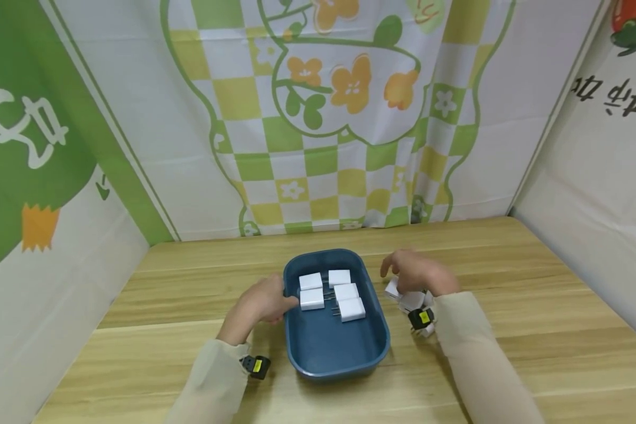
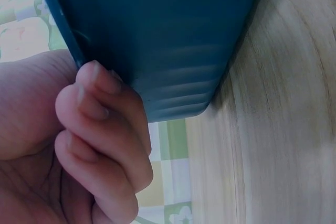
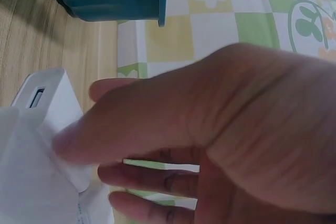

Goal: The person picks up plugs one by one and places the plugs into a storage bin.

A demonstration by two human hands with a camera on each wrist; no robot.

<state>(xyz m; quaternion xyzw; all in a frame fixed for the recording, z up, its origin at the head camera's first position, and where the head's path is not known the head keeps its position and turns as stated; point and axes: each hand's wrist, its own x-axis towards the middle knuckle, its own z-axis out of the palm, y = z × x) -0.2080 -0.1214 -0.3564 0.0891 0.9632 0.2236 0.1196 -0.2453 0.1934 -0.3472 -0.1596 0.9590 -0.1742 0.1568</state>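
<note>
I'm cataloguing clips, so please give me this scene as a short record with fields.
Left hand: grips the left rim of the blue bin
Right hand: over the loose white chargers
Loose chargers: right of the bin, bunched; count unclear
In the bin: five white chargers
Surface: wooden table
Backdrop: checked curtain

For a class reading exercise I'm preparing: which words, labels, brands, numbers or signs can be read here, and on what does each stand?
"柿" and "如", probably: inverted black characters on the right curtain; another is cut off.
Left curtain: large slanted white characters; I cannot read them.
Back curtain: orange lettering, cut off, unreadable.
White plug adapter: printing too small.
Black wrist devices: marks on yellow labels too small.
Brands, numbers: none legible.
</note>
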